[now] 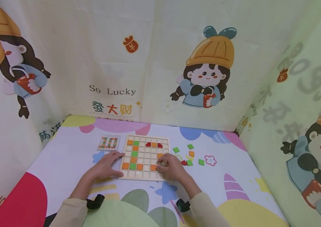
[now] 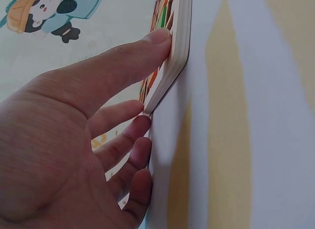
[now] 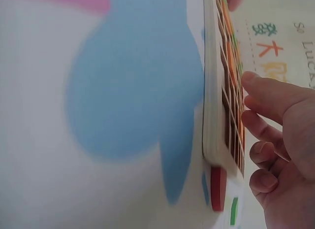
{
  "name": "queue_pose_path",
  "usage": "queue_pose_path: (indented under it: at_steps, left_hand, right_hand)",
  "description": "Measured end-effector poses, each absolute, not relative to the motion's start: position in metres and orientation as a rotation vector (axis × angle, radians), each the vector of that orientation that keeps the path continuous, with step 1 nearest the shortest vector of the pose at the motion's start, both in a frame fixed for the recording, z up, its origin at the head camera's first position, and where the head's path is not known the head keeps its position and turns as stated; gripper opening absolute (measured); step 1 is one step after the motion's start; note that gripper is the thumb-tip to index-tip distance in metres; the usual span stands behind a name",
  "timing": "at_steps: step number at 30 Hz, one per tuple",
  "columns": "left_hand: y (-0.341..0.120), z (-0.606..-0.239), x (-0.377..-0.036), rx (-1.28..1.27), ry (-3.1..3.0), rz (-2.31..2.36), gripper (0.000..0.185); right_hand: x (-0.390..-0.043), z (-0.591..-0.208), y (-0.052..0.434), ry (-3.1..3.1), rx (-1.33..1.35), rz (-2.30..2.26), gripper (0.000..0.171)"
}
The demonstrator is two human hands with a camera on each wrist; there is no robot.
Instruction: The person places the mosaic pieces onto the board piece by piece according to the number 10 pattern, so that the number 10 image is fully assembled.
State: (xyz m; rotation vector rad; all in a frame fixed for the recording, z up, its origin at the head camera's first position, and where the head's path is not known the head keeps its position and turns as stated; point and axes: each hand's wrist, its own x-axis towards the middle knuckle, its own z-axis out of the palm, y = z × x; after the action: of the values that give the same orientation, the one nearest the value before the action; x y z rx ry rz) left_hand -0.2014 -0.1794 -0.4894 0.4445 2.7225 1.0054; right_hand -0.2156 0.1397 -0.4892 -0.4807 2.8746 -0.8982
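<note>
I saw the wooden grid board (image 1: 144, 156) lying flat in the lower middle of the frame, on the colourful table cover (image 1: 64, 164), with orange and green tiles in some cells. The left hand (image 1: 106, 164) lay spread, thumb (image 2: 147, 47) pressed against the board's left edge. The right hand (image 1: 171, 167) rested on the board's lower right corner, fingers loosely bent; couldn't tell if it pinched a tile. Loose tiles (image 1: 190, 154) sat just right of the board, a pattern card (image 1: 108, 142) at its upper left.
</note>
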Motion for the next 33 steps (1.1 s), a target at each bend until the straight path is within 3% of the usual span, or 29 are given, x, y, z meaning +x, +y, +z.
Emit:
queue_pose_path:
  at_steps: [23,33]
  left_hand:
    - [-0.181,-0.492,-0.203,0.431,2.712,1.018,0.084]
    - [-0.181,-0.491,-0.203,0.46,2.719,1.023,0.084]
  right_hand:
    - [-0.235,-0.489,0.209,3.096,-0.26,-1.031,0.018]
    - [-0.241,-0.493,0.24,3.077,-0.01,-1.074,0.025]
